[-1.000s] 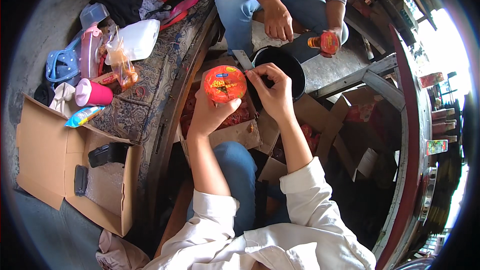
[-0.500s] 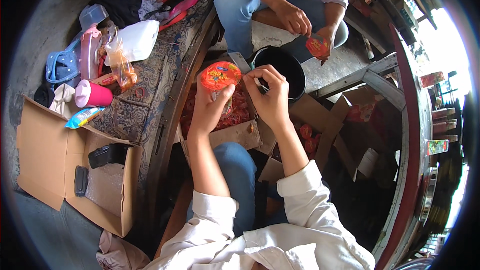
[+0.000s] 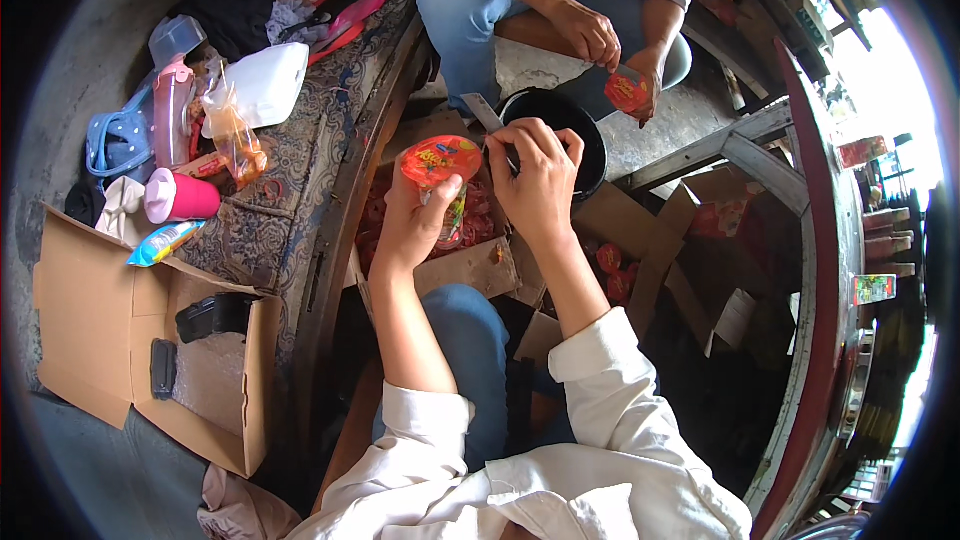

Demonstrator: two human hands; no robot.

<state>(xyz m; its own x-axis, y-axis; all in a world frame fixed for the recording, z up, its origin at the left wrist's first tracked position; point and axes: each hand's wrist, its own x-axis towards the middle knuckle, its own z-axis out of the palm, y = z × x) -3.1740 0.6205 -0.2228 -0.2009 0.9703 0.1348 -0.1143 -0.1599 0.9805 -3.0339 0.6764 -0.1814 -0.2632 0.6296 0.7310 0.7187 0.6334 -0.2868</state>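
My left hand (image 3: 417,225) is wrapped round a clear plastic cup with a shiny red printed film lid (image 3: 440,161), which faces up and toward me. Close to the right side of the cup's rim, my right hand (image 3: 541,175) is closed on a flat grey blade-like strip (image 3: 484,114). The strip's free end points up and away to the left; its lower part is hidden by my fingers. Beneath both hands, a cardboard box (image 3: 485,273) holds many red-lidded cups. Just beyond my right hand stands a black bucket (image 3: 590,125), its inside dark.
A co-worker sits opposite, holding another red-lidded cup (image 3: 627,90). On the left, an open cardboard box (image 3: 95,310) lies by a patterned mat (image 3: 280,190) carrying a pink cup (image 3: 190,196), a white container (image 3: 268,85) and bags. A wooden frame (image 3: 770,165) borders the right.
My left hand has tilted the cup, so its lid faces me less squarely. My right hand's fingers have shifted, and the strip shows more beyond them. The scene has slid slightly left.
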